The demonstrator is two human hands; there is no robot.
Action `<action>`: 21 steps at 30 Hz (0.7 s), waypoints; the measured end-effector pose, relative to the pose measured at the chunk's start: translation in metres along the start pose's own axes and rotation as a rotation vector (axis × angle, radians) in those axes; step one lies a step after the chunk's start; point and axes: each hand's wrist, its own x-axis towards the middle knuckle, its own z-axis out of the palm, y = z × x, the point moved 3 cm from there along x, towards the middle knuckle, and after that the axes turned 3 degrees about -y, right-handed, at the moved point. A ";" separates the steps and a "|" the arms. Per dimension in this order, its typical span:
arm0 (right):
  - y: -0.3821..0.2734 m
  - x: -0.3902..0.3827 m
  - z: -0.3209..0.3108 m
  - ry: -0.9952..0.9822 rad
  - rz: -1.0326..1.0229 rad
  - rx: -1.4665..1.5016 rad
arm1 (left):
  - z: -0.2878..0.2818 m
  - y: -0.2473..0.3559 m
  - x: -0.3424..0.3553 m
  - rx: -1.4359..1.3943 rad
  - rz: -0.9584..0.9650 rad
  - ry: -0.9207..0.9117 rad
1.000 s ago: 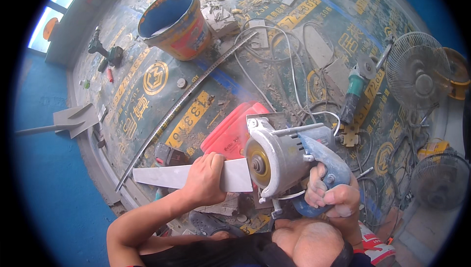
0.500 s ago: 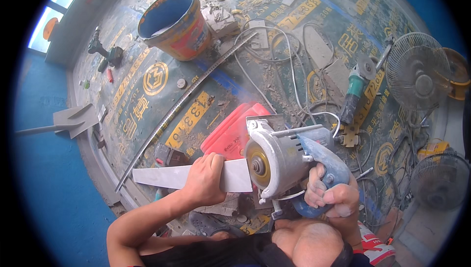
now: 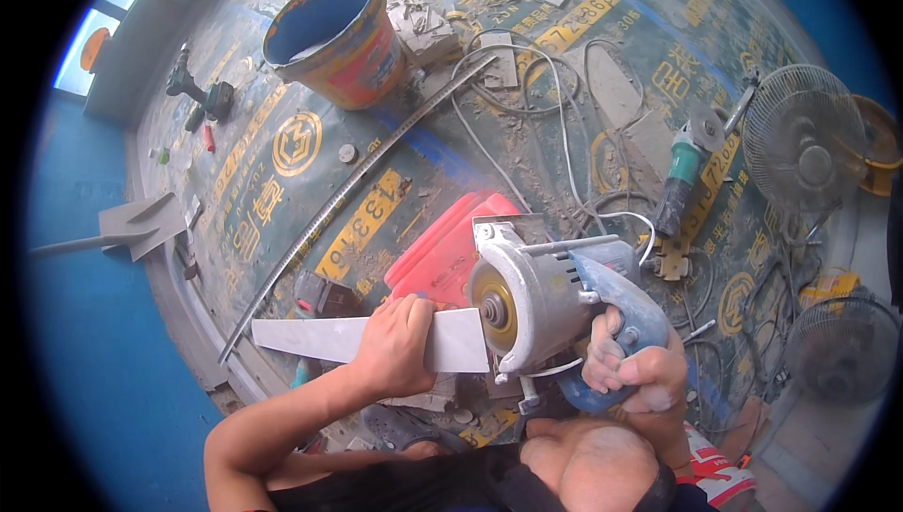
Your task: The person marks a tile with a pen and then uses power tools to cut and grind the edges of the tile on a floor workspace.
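My left hand [image 3: 397,346] is wrapped over a long, tapering pale grey strip of tile [image 3: 306,337], its narrow end pointing left. The strip's wide right end lies right by the round blade [image 3: 495,309] of a handheld tile saw [image 3: 541,298]; whether they touch I cannot tell. With fingers curled round the saw's blue handle, my right hand [image 3: 640,371] holds it, blade side facing left. Beyond the strip sits a red plastic case or tub [image 3: 442,253], partly covered by the saw. Dark blocky things under the strip are mostly hidden.
A dirty bucket [image 3: 362,70] and a long metal straightedge [image 3: 320,223] are farther off on the printed floor sheet. Loose cables [image 3: 564,150], a green angle grinder [image 3: 684,170] and a fan [image 3: 807,141] stand right. A cordless drill [image 3: 202,95] and a shovel [image 3: 146,223] lie left.
The strip's wide end has shifted slightly right against the saw, with my left hand still on it. My right hand keeps its hold, and the saw is almost unmoved.
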 end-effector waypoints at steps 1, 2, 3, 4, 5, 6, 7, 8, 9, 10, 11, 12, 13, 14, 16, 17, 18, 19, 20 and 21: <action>0.000 0.000 0.000 0.002 0.004 0.003 | 0.000 -0.001 0.000 0.002 -0.009 -0.001; 0.001 0.001 0.000 0.004 0.008 0.006 | 0.001 -0.002 0.000 0.004 -0.018 -0.002; 0.001 0.001 0.000 0.007 0.012 0.009 | 0.002 -0.003 0.000 0.006 -0.026 -0.003; 0.001 0.000 -0.001 0.010 0.011 -0.006 | 0.003 -0.003 0.000 0.004 -0.031 -0.008; 0.002 0.000 -0.002 0.014 0.011 -0.022 | 0.005 -0.004 0.000 0.003 -0.036 -0.014; 0.002 0.000 -0.003 0.017 0.010 -0.037 | 0.005 -0.004 0.000 0.002 -0.041 -0.019; 0.002 0.000 -0.003 0.022 0.012 -0.034 | 0.006 -0.004 0.000 0.004 -0.040 -0.019; 0.002 0.000 -0.002 0.025 0.015 -0.030 | 0.006 -0.004 0.000 0.005 -0.040 -0.018; 0.002 -0.001 -0.003 0.029 0.017 -0.026 | 0.007 -0.004 0.000 0.007 -0.040 -0.018; 0.002 -0.001 -0.003 0.023 0.019 -0.023 | 0.007 -0.004 0.000 0.007 -0.040 -0.018; 0.003 -0.001 -0.004 0.017 0.021 -0.021 | 0.007 -0.004 -0.001 0.006 -0.039 -0.018; 0.003 -0.001 -0.005 0.011 0.023 -0.018 | 0.007 -0.004 -0.001 0.006 -0.039 -0.017; 0.003 -0.001 -0.005 0.009 0.021 -0.021 | 0.007 -0.004 -0.001 0.005 -0.039 -0.018; 0.004 -0.001 -0.006 0.007 0.020 -0.024 | 0.006 -0.003 0.000 0.003 -0.039 -0.018; 0.004 -0.001 -0.006 0.005 0.018 -0.026 | 0.005 -0.002 -0.001 0.002 -0.041 -0.019; 0.004 -0.001 -0.006 0.005 0.018 -0.026 | 0.005 -0.002 -0.001 0.002 -0.043 -0.021; 0.004 -0.002 -0.006 0.004 0.017 -0.025 | 0.005 -0.002 -0.001 0.001 -0.044 -0.022; 0.004 -0.002 -0.006 0.004 0.018 -0.022 | 0.005 -0.002 -0.002 -0.004 -0.045 -0.021; 0.004 -0.002 -0.006 0.004 0.019 -0.020 | 0.005 -0.002 -0.002 -0.009 -0.046 -0.019; 0.004 -0.003 -0.006 0.004 0.020 -0.017 | 0.005 -0.002 -0.002 -0.014 -0.047 -0.018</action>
